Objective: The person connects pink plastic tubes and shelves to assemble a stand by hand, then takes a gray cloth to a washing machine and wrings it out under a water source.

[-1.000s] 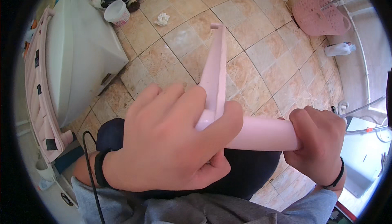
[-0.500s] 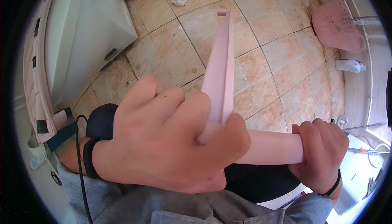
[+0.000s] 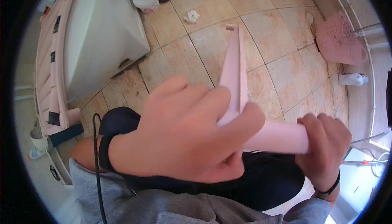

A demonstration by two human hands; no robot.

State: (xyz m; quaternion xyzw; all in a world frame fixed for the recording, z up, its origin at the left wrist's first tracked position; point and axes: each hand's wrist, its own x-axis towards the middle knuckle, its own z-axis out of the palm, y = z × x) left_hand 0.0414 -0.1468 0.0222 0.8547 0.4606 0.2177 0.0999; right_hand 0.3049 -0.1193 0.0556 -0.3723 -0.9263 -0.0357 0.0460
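Note:
My left hand (image 3: 192,130) is closed, thumb and fingers pinching a light pink plastic piece (image 3: 232,68) in front of me. Its long, narrow part has a raised rib and points away over the floor, ending in a small hooked tip. From under my left hand a smooth, broad pink section (image 3: 286,137) runs to the right. Around the end of that section my right hand (image 3: 324,146) is wrapped. Whether both sections are one piece cannot be made out, since my left hand hides where they meet.
At the left stands a white bathtub (image 3: 106,32) with a pink padded roll (image 3: 51,60) beside it. A white tub (image 3: 146,0) and crumpled paper (image 3: 191,16) lie on the tiled floor (image 3: 179,56). Along the right wall are a pink basket (image 3: 341,40) and a white bottle (image 3: 352,79).
My view has shifted, so the floor and surrounding things sit lower and farther right. Both hands keep their hold on the pink plastic; my left hand appears farther right in the picture.

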